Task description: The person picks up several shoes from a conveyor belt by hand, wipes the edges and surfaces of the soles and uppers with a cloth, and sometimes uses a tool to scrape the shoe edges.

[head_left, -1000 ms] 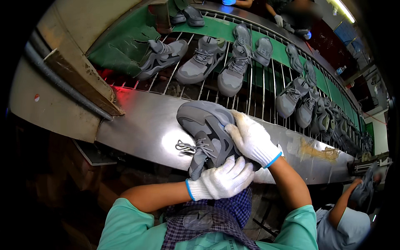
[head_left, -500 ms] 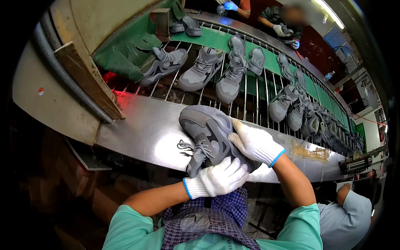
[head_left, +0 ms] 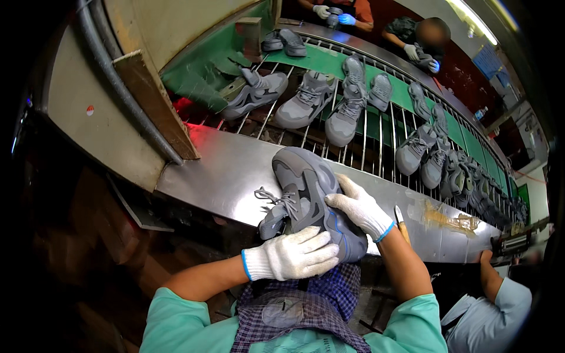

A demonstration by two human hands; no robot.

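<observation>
A grey sneaker (head_left: 306,194) lies tilted on its side over the metal ledge, toe pointing away and laces toward the left. My right hand (head_left: 360,209), in a white knit glove with blue trim, grips its sole side near the middle. My left hand (head_left: 294,254), gloved the same way, curls over the upper close to the heel, fingers together. A thin blue line runs along the sneaker's side between both hands. Beside my right wrist, a knife (head_left: 402,228) with a wooden handle lies on the ledge. My left palm is hidden.
Beyond the ledge (head_left: 226,162), a rack of metal rods (head_left: 381,147) carries several grey sneakers (head_left: 306,100). A wooden post (head_left: 154,103) and a beige housing (head_left: 97,112) stand at left. Two gloved co-workers (head_left: 421,52) handle shoes across the line; another person (head_left: 491,309) sits at right.
The sneaker has rolled slightly, showing more of its side and the blue line. My left hand has slid down toward the heel. The knife by my right wrist has come into sight.
</observation>
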